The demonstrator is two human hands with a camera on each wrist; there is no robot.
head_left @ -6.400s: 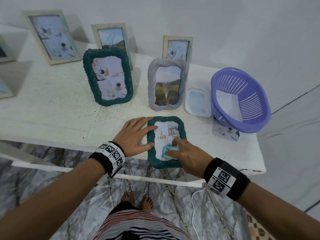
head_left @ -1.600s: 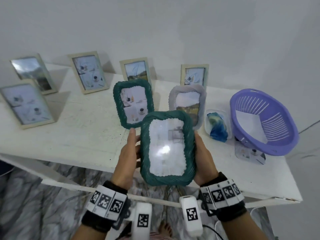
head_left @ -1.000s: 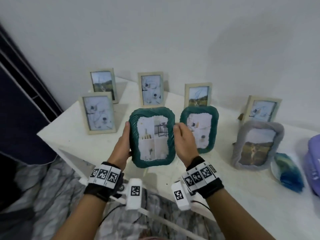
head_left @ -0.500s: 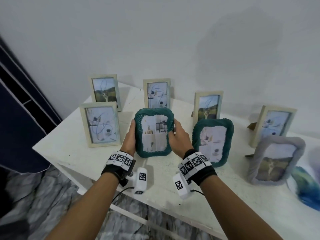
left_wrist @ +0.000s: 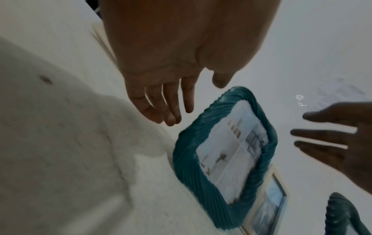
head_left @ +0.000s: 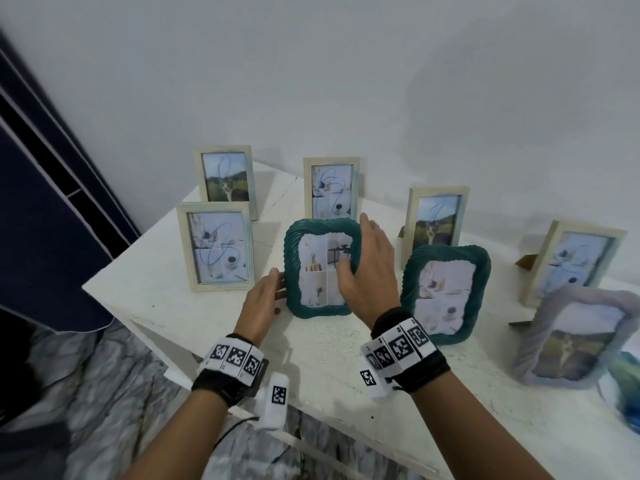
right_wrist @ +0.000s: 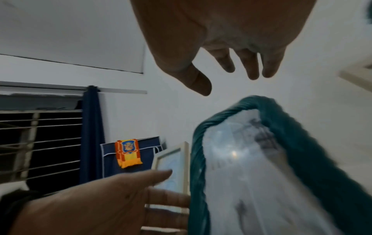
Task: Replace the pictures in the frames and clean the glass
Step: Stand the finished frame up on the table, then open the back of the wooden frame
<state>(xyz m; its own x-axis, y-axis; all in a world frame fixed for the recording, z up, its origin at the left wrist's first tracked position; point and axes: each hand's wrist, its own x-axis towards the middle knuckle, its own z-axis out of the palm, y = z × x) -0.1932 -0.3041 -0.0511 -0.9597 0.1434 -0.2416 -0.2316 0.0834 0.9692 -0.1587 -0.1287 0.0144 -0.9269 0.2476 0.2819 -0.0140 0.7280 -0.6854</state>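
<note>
The dark green wavy-edged picture frame (head_left: 317, 271) stands upright on the white table (head_left: 346, 375), glass facing me with a four-part photo inside. My left hand (head_left: 263, 299) hovers by its lower left edge with straight fingers, and the left wrist view shows a gap between those fingers (left_wrist: 171, 109) and the frame (left_wrist: 221, 159). My right hand (head_left: 367, 268) floats before the frame's right side, fingers spread and holding nothing. In the right wrist view its fingertips (right_wrist: 251, 70) hang clear of the frame (right_wrist: 314, 159).
A second green frame (head_left: 446, 292) stands right of it, then a grey frame (head_left: 578, 337) and a blue cloth (head_left: 627, 386) at the right edge. Several pale wooden frames (head_left: 216, 247) with scribbled glass line the back. A dark blue wardrobe (head_left: 41, 202) stands at the left.
Both hands gripped the green frame's sides half a second ago. Now they have let go; it stands by itself and my right hand has lifted in front of it.
</note>
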